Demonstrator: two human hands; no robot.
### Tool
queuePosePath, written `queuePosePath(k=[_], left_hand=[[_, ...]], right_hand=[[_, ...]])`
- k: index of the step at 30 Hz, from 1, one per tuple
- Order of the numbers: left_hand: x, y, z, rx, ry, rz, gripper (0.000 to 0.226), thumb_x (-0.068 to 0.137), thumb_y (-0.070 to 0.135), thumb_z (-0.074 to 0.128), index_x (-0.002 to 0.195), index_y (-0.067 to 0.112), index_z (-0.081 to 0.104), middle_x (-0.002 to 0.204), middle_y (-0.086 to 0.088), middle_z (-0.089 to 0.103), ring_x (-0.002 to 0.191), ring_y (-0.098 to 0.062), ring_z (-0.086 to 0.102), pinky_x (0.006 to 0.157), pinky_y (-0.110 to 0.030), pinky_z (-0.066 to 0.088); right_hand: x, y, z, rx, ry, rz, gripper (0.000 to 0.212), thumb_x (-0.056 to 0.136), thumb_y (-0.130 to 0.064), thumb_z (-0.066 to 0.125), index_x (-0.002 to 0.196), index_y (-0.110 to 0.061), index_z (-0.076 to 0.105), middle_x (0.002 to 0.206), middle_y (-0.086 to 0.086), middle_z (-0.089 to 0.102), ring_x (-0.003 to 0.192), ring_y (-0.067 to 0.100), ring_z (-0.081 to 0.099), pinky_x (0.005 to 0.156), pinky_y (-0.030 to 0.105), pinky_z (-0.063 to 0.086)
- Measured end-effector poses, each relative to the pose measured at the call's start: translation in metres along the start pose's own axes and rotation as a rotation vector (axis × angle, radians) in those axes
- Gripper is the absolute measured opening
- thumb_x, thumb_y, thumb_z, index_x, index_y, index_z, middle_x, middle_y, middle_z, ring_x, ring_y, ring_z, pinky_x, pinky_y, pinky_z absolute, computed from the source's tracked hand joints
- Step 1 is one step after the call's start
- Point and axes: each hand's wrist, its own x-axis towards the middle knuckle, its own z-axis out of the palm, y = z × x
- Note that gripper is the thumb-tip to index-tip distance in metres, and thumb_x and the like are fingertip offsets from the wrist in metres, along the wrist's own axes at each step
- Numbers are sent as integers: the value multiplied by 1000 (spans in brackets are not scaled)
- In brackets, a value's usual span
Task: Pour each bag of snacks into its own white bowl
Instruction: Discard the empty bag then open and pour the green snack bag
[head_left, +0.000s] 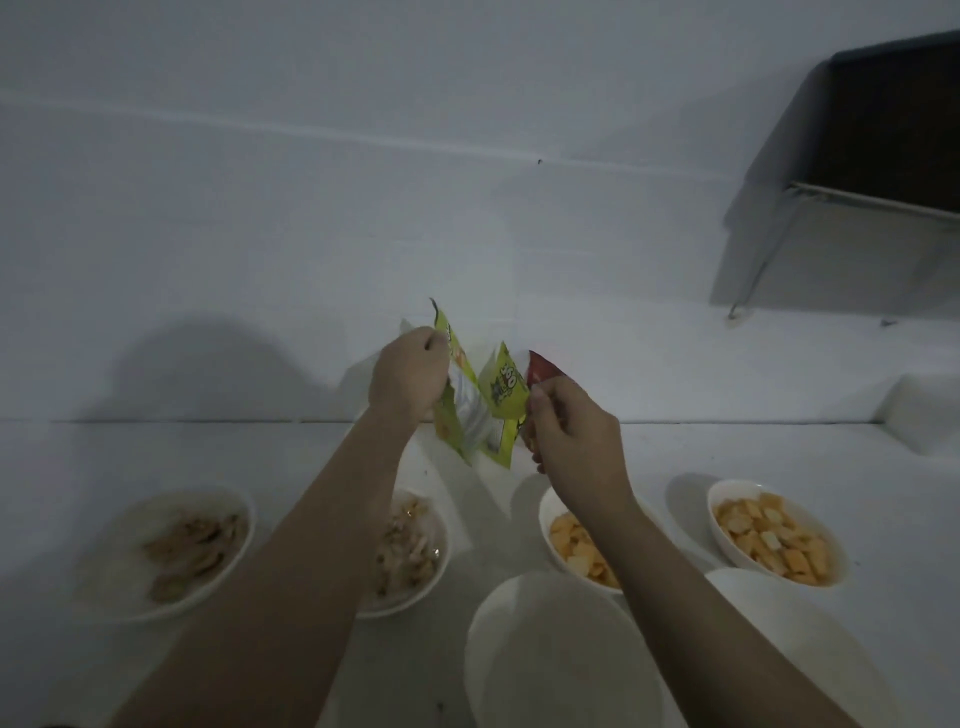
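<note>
Dim white table (130, 452), left hand (408, 376) and right hand (576, 441) gripping torn yellow-green snack bag (498, 400), silver lining exposed

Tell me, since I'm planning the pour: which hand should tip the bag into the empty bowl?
Probably right. The right hand grips the bag nearest the empty bowl; the left hand is farther.

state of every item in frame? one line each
bag: torn open, held up by both hands
left hand: gripping bag
right hand: pinching bag
far left bowl: pale snacks
second bowl: pale snacks
third bowl: orange crackers
far right bowl: orange crackers
near bowl: empty
</note>
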Motion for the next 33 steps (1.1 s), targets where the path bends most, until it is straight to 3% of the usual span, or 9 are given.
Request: queuePosePath(k=[6,9,14,18,20,23,26,30,33], left_hand=[[-97,24,-56,-96,159,181,39,101,23,45,68,2,40,58,-9,40,52,-13,34,52,-27,26],[-150,26,-81,-87,198,192,40,101,27,45,68,6,39,55,-3,42,50,-15,40,53,-31,34],[-230,15,-120,-240,285,83,41,100,37,44,90,-2,53,80,-28,57,58,-22,52,55,-40,48],[-282,7,-159,-341,396,35,43,100,38,42,102,-2,57,95,-30,62,76,-41,63,59,-50,53],[-302,1,-181,-360,459,16,38,104,31,42,102,-4,57,93,-29,62,70,-32,60,54,-39,49],[-322,-7,-208,-346,511,-29,41,103,27,42,95,-13,49,75,-23,49,58,-14,46,48,-23,38],[-332,-23,-232,-320,563,-89,40,102,26,44,87,-11,46,68,-9,39,55,-10,36,49,-21,32],[-333,-54,-274,-254,572,-136,38,98,23,47,80,-10,43,68,-9,37,59,-15,34,56,-30,29],[-321,-81,-308,-230,469,-154,35,99,22,47,74,-3,49,64,-4,41,53,-10,36,48,-19,32]], right_hand=[[-46,-50,-25,133,18,-146,24,101,-21,49,78,-22,57,66,-2,64,58,16,60,62,45,54],[-72,-68,-32,226,-5,-207,20,100,-21,50,82,-20,59,68,-4,64,58,15,59,61,47,54],[-120,-89,-23,355,-131,-279,20,101,-22,49,84,-21,59,69,-5,63,57,14,59,56,46,53],[-156,-106,-1,404,-253,-362,19,100,-24,48,85,-21,59,69,-8,64,55,14,59,51,41,52],[-171,-117,10,454,-309,-384,19,101,-16,50,85,-16,60,67,-5,64,54,17,58,50,37,50],[-187,-134,24,519,-393,-385,18,100,-11,50,86,-11,61,67,-2,63,53,16,58,47,24,48],[-201,-151,42,535,-470,-394,18,100,-13,49,87,-11,61,67,-1,63,53,12,57,48,13,44],[-214,-169,74,512,-550,-412,18,99,-13,49,87,-14,62,65,-4,63,53,8,56,50,16,47],[-214,-183,104,448,-597,-444,19,100,-14,50,85,-17,62,66,-4,64,53,9,58,52,21,50]])
